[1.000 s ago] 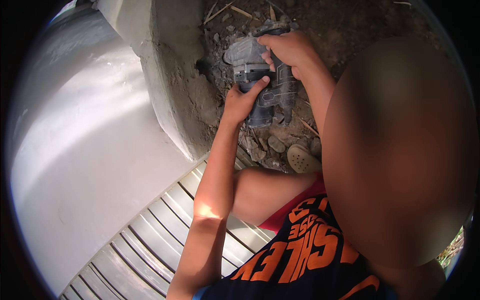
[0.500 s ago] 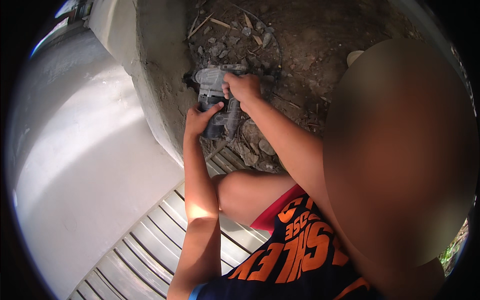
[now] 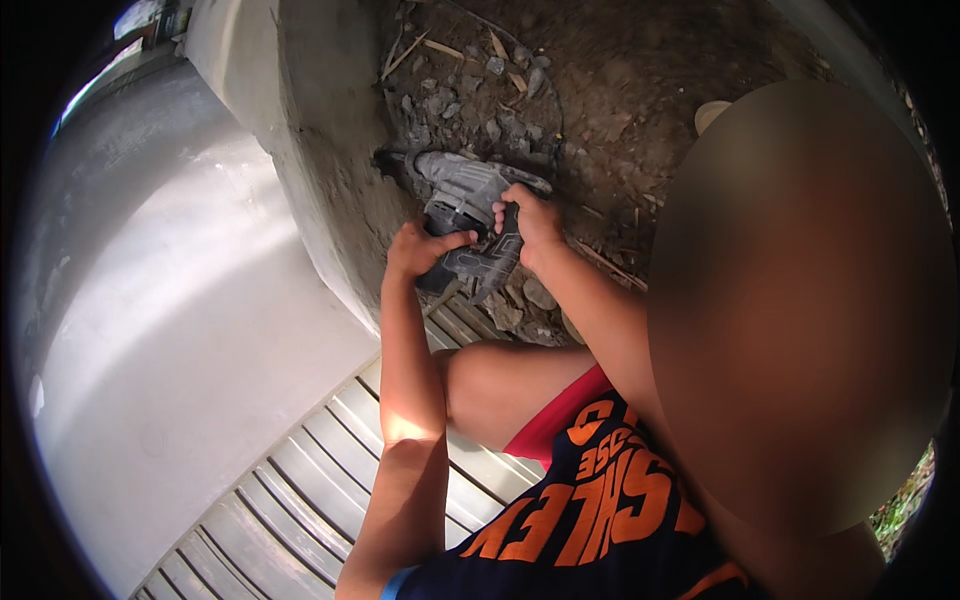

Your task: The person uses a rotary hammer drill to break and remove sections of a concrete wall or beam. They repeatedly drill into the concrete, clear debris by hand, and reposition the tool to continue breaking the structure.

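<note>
the right hand (image 3: 530, 222) is wrapped tight around the rear handle of a grey, dust-coated handheld power drill (image 3: 462, 205), while the left hand (image 3: 420, 248) clamps on its lower body just beside it. the tool lies low over the rubble, its nose pressed against the base of the pale rough concrete wall (image 3: 330, 190) to the left. it looks like chiselling at the wall foot is under way; the next move calls for firm two-handed pressure, kept in line. loose grey stones (image 3: 500, 120) and brown dirt (image 3: 640, 80) lie beyond, pale ribbed metal sheet (image 3: 300, 480) nearer.

Head-worn fisheye, steeply downward, close
</note>
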`<move>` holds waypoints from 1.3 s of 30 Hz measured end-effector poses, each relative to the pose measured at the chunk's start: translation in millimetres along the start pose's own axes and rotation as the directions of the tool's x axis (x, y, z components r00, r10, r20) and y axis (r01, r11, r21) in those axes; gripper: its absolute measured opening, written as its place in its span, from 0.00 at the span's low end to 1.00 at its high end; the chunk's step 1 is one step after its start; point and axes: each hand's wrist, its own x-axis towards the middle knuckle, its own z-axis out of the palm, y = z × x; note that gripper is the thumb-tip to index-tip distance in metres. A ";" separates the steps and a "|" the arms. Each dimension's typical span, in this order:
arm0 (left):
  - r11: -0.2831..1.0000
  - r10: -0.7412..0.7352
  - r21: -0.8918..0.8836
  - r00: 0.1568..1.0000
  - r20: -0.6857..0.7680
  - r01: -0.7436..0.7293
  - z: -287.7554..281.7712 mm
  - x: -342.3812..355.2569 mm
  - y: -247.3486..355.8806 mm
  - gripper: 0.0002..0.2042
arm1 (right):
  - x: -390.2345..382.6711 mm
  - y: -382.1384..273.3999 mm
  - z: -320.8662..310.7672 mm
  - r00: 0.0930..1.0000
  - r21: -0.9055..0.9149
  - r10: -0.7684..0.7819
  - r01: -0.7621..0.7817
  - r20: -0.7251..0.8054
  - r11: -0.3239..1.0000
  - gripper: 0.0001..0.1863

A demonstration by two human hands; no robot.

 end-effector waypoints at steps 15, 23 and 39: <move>0.897 -0.181 0.414 0.983 0.017 0.158 -24.5 74.5 -38.0 0.48 | 105.2 70.5 6.3 0.994 0.162 0.105 -0.109 0.033 0.981 0.08; 0.866 -0.206 0.468 0.979 0.011 0.177 -21.4 87.7 -44.4 0.49 | 118.9 78.3 6.5 0.987 0.174 0.152 -0.158 0.044 0.972 0.08; 0.956 -0.239 0.173 0.971 -0.007 0.236 -47.5 128.6 -73.8 0.51 | 147.1 41.6 83.8 0.984 -0.016 0.179 -0.179 0.012 0.984 0.05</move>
